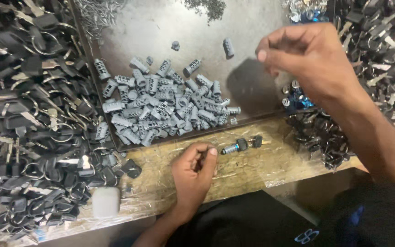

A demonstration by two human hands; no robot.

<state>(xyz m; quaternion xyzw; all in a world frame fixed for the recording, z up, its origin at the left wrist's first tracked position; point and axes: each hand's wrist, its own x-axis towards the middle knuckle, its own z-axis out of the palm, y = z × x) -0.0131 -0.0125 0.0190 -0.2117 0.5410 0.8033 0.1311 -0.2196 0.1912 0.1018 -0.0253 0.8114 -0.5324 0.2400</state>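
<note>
My left hand (pixel 193 171) rests on the wooden bench (pixel 252 164) near its front edge, fingers curled around a small dark part that I can barely see. Just right of its thumb lies a small lock cylinder with a black-headed key (pixel 241 145). My right hand (pixel 305 57) hovers above the metal tray (pixel 161 23), fingers pinched together; whether they hold anything is hidden. Below and left of it in the tray sits a heap of grey ribbed lock cores (pixel 161 105).
A big pile of black-headed keys on rings (pixel 28 114) covers the left side. More keys (pixel 376 41) lie at the right. Small blue and silver cylinders (pixel 296 98) sit by my right wrist. A white case (pixel 106 201) lies near the bench's front edge.
</note>
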